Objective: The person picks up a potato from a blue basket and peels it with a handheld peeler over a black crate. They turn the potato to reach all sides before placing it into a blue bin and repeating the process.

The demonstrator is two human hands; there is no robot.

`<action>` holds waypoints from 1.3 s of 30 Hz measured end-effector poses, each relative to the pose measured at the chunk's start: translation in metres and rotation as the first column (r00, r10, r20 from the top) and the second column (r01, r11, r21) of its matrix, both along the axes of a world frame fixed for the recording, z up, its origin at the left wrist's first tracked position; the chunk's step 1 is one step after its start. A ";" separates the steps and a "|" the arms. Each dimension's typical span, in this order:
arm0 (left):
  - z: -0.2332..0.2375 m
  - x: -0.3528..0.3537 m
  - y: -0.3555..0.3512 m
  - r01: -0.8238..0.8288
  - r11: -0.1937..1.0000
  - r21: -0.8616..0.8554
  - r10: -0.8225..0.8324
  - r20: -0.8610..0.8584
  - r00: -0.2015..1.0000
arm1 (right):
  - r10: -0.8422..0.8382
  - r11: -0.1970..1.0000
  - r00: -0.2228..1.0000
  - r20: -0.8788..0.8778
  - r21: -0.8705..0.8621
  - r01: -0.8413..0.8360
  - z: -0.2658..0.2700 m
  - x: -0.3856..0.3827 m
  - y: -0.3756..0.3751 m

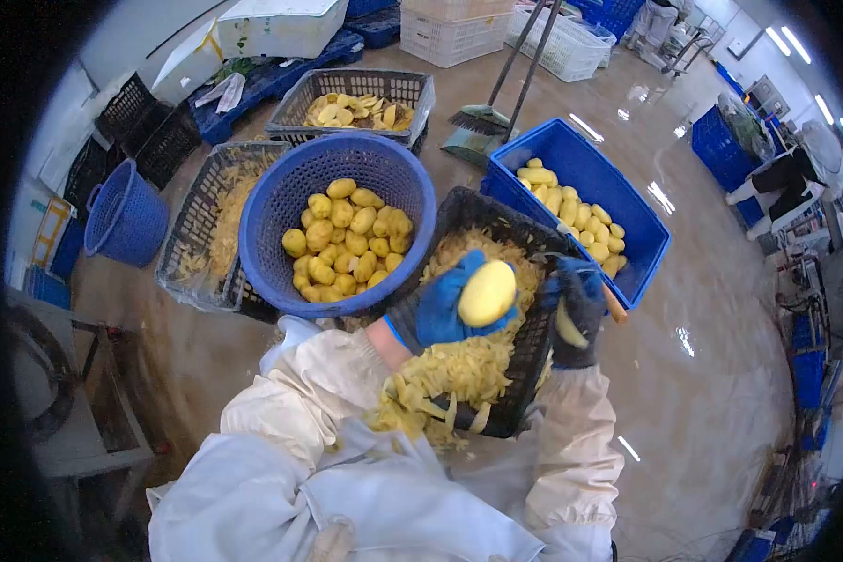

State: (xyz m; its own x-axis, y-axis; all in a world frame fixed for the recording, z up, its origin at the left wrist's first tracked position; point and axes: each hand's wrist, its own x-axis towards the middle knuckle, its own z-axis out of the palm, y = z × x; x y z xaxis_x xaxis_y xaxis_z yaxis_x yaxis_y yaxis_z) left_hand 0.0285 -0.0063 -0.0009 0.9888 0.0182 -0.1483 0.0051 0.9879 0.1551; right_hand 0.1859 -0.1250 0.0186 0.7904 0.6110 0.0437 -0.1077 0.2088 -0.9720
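Note:
A pale, smooth peeled potato (487,294) rests in my left hand (437,304), whose blue-gloved fingers are wrapped round it. To its right, my right hand (576,314) wears a dark blue glove and is closed on a wooden-handled peeler (615,305); most of this tool is hidden by the fingers. A strip of peel (569,325) clings to that glove. Both hands are above a black crate (508,412) heaped with potato peelings (464,370). Left of it stands a round blue-purple basket (262,229) of yellow potatoes (347,239).
A blue bin (648,229) with peeled potatoes (581,217) stands at the right. More crates, one with peelings (229,220) and one with potato pieces (361,110), are behind and left. A broom (482,117) and dustpan (478,143) stand beyond. The floor (702,375) looks wet.

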 end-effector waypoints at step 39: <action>-0.008 -0.003 0.004 -0.222 0.722 0.655 0.270 0.029 0.962 | 0.237 0.961 0.968 0.084 -0.165 -0.221 0.007 -0.034 0.004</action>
State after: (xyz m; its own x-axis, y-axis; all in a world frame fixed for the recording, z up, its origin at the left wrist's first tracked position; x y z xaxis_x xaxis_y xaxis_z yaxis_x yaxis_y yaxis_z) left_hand 0.0253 -0.0024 -0.0091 0.9243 0.3748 -0.0718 -0.1903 0.6160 0.7644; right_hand 0.1524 -0.1211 0.0257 0.6244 0.7811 0.0088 -0.0334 0.0379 -0.9987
